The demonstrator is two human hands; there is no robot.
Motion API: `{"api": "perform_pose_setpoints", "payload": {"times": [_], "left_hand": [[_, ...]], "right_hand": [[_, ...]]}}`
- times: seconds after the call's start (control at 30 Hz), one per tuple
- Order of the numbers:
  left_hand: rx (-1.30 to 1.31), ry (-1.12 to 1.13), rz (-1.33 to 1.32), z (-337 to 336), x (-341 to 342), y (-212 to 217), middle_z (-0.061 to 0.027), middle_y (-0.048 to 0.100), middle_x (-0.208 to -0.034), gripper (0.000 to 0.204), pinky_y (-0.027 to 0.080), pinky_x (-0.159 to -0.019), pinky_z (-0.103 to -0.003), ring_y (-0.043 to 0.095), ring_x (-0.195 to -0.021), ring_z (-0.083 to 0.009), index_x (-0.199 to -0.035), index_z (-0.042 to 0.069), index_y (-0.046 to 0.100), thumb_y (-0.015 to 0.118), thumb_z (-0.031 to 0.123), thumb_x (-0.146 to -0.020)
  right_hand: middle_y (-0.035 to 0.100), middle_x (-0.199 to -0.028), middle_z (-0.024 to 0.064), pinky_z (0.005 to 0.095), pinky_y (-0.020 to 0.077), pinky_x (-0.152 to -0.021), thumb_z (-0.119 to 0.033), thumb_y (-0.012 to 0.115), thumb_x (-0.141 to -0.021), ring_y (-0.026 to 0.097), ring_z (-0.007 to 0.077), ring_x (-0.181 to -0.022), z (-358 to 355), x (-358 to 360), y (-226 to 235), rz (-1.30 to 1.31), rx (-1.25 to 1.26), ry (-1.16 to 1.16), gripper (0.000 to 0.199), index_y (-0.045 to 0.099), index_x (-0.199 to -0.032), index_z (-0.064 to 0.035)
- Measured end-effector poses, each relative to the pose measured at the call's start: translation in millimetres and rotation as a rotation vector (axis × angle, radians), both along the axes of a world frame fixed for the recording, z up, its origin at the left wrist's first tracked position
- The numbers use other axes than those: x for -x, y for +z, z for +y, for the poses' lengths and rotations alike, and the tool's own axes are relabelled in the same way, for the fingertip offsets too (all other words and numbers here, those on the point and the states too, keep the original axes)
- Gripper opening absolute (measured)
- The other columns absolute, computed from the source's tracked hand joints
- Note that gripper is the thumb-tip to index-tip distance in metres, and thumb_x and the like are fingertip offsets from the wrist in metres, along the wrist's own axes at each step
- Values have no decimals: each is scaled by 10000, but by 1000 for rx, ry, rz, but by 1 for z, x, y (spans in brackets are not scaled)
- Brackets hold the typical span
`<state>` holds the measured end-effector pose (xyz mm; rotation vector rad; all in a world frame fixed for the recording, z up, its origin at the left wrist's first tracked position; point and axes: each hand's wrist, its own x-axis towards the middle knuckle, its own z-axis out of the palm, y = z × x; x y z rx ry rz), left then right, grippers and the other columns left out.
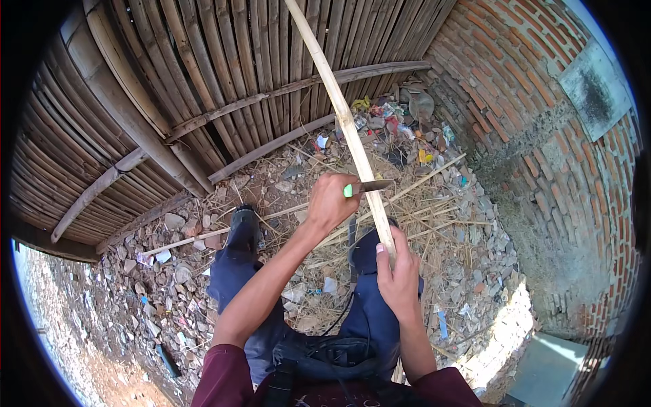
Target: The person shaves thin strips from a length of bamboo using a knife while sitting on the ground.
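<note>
Maroon sleeves and dark trousers (234, 271) frame two hands at work on a bamboo strip.

Head view: right hand (400, 275) is closed around the long bamboo strip (346, 119), thumb pressed along it, low near the lap; the strip rises up and to the left toward the slatted bamboo fence (169, 74). Left hand (331, 200) is fisted on the green handle of a knife (365, 186), blade lying across the strip. Rubble, straw and litter (400, 125) cover the ground beside a brick wall (536, 122).
</note>
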<state>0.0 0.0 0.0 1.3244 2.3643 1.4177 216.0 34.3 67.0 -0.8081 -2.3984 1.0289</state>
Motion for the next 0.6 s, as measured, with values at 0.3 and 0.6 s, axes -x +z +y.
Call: {"api": "perform_pose_setpoints", "payload": {"times": [0.3,0.6], "left_hand": [[-55,269,134,-2,15,12,-207,663,-729,56,501,-630,-530,662,-696,-456,-736,29,633,682,1,-740],[-79,371,162,2,19,13,-200,650,-716,66,489,-610,-517,654,-686,-455,-743,31,617,675,0,-750]], "right_hand": [[707,-923,284,493,553,-690,-68,571,-1035,723,481,-832,-5,10,-2,53,-173,-16,367,561,-1399,-18],[708,-934,278,482,557,-698,-53,566,-1036,730,469,-833,-8,15,-2,89,-173,-14,374,557,-1408,-13]]}}
